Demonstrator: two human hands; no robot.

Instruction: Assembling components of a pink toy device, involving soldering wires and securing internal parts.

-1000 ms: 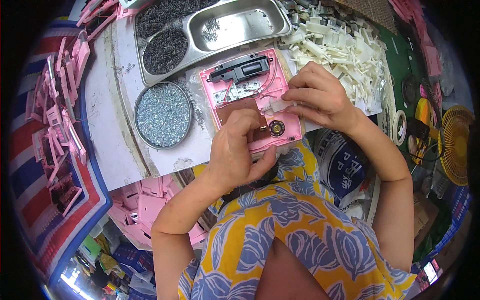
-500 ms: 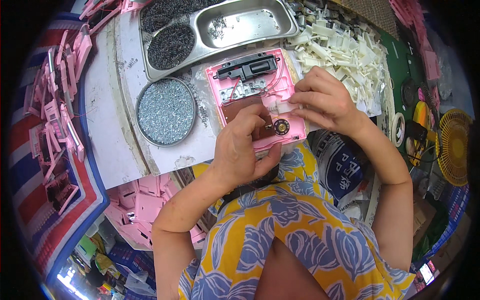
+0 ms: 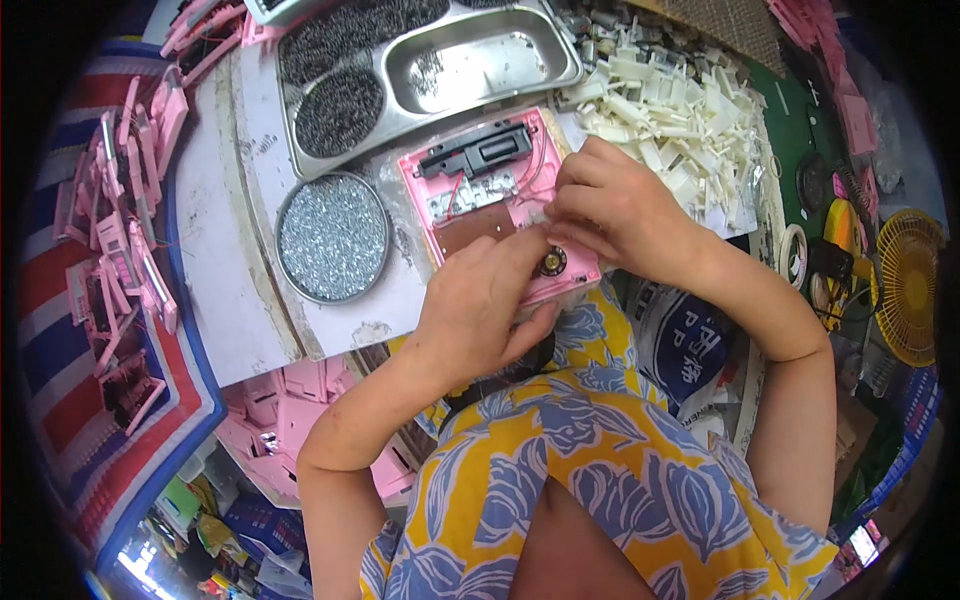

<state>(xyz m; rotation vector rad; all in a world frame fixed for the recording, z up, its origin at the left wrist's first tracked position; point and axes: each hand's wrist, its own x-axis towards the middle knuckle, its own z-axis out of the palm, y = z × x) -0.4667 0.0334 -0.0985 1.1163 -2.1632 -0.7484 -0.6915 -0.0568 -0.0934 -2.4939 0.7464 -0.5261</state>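
Observation:
A shallow pink plastic case (image 3: 530, 293) lies in front of me, with a black plastic mechanism (image 3: 485, 148), a metal plate (image 3: 470, 197), a brown board (image 3: 475, 228), red wires and a small round speaker (image 3: 553, 261) inside. My left hand (image 3: 475, 300) spans its near side, fingers over the brown board and thumb by the near edge. At the case's right side, my right hand (image 3: 615, 210) pinches a small white plastic part, now almost wholly hidden by the fingers. The fingertips of both hands nearly meet above the speaker.
Left of the case stands a round dish (image 3: 333, 238) of silvery screws. Behind it, a metal tray (image 3: 480, 60) holds dark small parts. White plastic pieces (image 3: 680, 130) are heaped at the back right. Pink cases (image 3: 130, 220) pile up at far left, beside a yellow fan (image 3: 908, 288) opposite.
My right hand has moved left and slightly down with the white part, which its fingers now cover. The left fingers have shifted toward it. The case appears slightly farther left and turned.

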